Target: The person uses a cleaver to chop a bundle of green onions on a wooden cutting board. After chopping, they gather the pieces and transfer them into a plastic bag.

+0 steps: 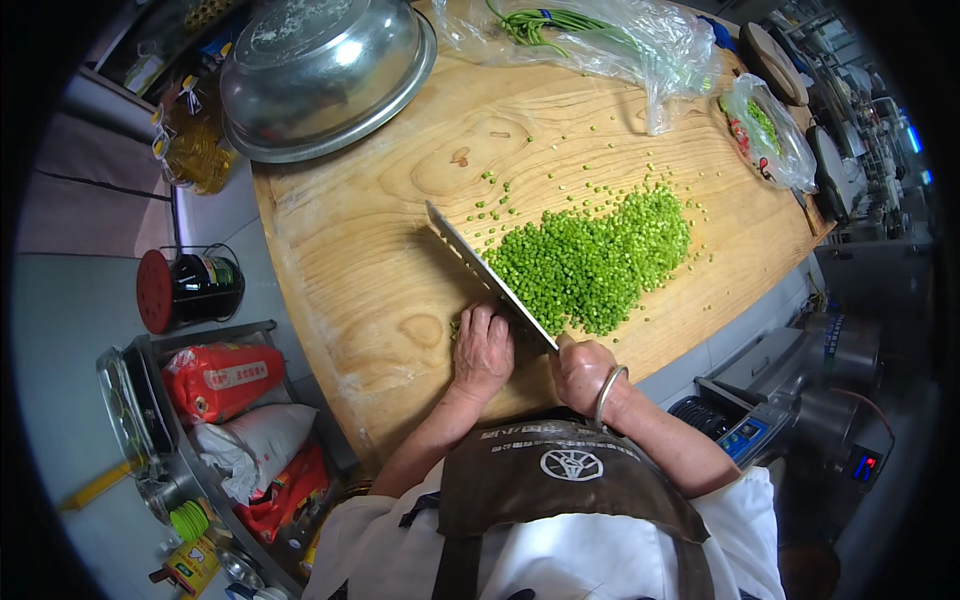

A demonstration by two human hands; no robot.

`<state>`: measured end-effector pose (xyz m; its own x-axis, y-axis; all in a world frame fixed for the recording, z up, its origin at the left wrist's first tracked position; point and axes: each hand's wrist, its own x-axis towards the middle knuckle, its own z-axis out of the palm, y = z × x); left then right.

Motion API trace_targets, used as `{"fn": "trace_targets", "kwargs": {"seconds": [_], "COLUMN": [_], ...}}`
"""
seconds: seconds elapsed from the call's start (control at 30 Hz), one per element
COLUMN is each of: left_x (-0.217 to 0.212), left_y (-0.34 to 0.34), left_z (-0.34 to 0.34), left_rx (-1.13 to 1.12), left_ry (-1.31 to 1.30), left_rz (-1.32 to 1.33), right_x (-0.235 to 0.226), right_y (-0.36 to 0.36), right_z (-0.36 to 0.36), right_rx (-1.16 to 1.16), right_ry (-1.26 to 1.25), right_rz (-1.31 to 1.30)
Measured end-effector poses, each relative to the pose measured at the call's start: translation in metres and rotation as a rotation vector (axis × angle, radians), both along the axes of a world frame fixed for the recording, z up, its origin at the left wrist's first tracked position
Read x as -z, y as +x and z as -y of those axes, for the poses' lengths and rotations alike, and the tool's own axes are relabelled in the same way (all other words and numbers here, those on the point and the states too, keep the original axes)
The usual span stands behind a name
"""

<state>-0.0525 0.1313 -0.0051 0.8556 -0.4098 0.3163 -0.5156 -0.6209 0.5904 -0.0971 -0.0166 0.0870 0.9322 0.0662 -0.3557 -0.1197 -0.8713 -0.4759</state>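
Observation:
My right hand [585,372] is wrapped round the handle of a cleaver [492,277]. Its broad blade stands nearly on edge on the wooden table [360,270], slanting away to the left. Close beside the blade's left face, my left hand [484,350] presses down with its fingers curled under. A speck of green shows by its edge; what lies beneath the fingers is hidden. Right of the blade spreads a heap of finely chopped green stems [590,262], with loose bits scattered beyond it.
An overturned metal basin [325,75] sits at the far left of the table. Long green stems [580,28] lie in a clear plastic bag [665,70] at the back. Another bag [770,135] with chopped greens rests at the right, near round boards [772,62]. Sacks [222,380] fill a left-side shelf.

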Motion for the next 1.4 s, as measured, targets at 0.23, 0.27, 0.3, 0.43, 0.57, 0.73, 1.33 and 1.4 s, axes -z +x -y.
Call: {"fn": "trace_targets", "kwargs": {"seconds": [0.23, 0.27, 0.3, 0.43, 0.57, 0.73, 1.33, 1.4], "left_x": [-0.008, -0.006, -0.002, -0.002, -0.001, 0.000, 0.003, 0.004], "left_y": [0.003, 0.002, 0.002, 0.002, 0.003, -0.002, 0.003, 0.004], "left_z": [0.001, 0.001, 0.002, 0.002, 0.002, 0.000, 0.002, 0.001], "left_rx": [-0.034, -0.038, -0.042, -0.039, -0.039, -0.018, -0.057, -0.035], "left_ry": [-0.059, -0.073, -0.086, -0.101, -0.104, 0.030, -0.118, -0.106], "left_rz": [0.046, 0.044, 0.043, 0.023, 0.029, -0.031, 0.040, 0.037], "right_x": [-0.024, -0.032, -0.037, -0.042, -0.044, -0.010, -0.041, -0.041], "right_y": [-0.013, -0.016, -0.018, -0.027, -0.019, 0.002, -0.019, -0.013], "right_z": [0.007, 0.006, 0.006, 0.005, 0.005, -0.003, 0.001, -0.002], "right_rx": [0.043, 0.021, -0.001, -0.040, -0.058, -0.015, -0.079, -0.084], "right_ry": [0.066, 0.035, 0.005, -0.013, -0.045, -0.008, -0.049, -0.059], "right_rz": [0.120, 0.094, 0.069, 0.063, -0.043, -0.036, 0.004, -0.059]}}
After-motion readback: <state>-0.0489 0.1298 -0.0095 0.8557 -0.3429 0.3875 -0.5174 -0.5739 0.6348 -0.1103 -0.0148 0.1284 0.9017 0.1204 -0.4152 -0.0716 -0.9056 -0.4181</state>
